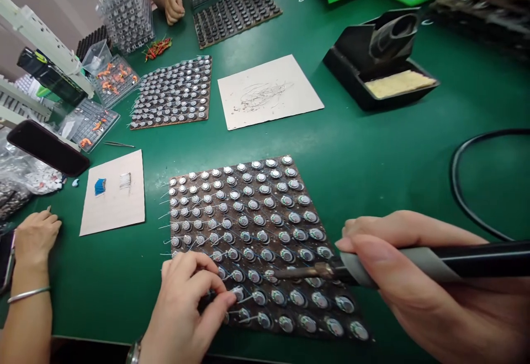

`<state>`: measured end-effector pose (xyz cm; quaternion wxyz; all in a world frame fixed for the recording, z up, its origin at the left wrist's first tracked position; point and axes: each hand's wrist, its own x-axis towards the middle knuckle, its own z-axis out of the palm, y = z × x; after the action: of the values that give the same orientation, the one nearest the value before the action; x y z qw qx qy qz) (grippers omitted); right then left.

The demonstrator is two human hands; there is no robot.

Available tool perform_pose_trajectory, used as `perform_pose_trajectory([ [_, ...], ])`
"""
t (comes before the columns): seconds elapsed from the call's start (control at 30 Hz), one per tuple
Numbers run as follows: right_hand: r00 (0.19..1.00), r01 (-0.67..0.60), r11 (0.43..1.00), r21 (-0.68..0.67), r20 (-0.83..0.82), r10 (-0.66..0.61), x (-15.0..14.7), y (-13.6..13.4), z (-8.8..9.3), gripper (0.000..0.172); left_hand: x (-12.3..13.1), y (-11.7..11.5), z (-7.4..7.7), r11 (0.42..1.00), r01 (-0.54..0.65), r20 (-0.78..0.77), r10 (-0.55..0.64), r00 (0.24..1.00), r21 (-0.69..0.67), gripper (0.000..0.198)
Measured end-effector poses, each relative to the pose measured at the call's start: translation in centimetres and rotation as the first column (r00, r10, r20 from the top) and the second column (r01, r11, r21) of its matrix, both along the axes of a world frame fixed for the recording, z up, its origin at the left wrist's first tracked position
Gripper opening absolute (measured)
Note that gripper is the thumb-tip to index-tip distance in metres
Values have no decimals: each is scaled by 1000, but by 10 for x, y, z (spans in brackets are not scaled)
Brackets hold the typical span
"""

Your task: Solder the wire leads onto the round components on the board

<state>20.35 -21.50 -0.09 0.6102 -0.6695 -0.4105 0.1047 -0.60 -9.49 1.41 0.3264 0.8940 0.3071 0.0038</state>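
Right, nearest me the brown board (297, 313) lies flat on the green worktop (372, 159), between my two hands, with rows of silver discs (300, 235) across it and thin wires poking past its left edge. My left hand (186, 306) overlaps the board's lower left corner, thumb and forefinger drawn close together at one disc; whether they pinch it or only rest against it, I can't tell from here. A watch (134, 353) circles that wrist. My right hand (422, 303), at the board's right side, is clamped on a soldering iron (467, 259), its tip at a disc in one of the nearer rows.

To the left I see another person's hand (39, 234) resting on the worktop, a bangle (28, 295) around the wrist. Just beyond it, a pale card (111, 209) carries a blue bundle and a silvery one.

Farther out are a second board of discs (169, 93), a card strewn with wire scraps (269, 96) and a black iron stand (379, 54) with a yellow sponge (401, 84). At the far side, a person's hands (174, 6) are near a dark studded board (238, 13).
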Motion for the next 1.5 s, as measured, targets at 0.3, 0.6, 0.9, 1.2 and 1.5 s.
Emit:
perform_pose_trajectory([
  [0.3, 996, 37, 999, 27, -86, -34, -4, -1, -8, 21, 28, -4, 1, 955, 294, 69, -291, 954, -46, 16],
  [0.6, 996, -20, 1000, 10, -83, 21, -4, 0, -8, 21, 22, 11, 1, 991, 128, -34, -126, 991, 44, 14],
  [0.9, 998, -67, 993, -94, -5, 67, -9, 7, -8, 28, 26, 15, -4, 992, 113, -103, -118, 988, -58, 12],
  [1.2, 998, -61, 990, -127, -19, 59, -9, 7, -12, 27, 27, 17, -3, 988, 119, -105, -129, 986, -102, 12],
  [1.5, 996, -90, 987, -135, 1, 91, -10, 9, -9, 29, 30, 13, -2, 992, 99, -127, -108, 986, -74, 13],
])
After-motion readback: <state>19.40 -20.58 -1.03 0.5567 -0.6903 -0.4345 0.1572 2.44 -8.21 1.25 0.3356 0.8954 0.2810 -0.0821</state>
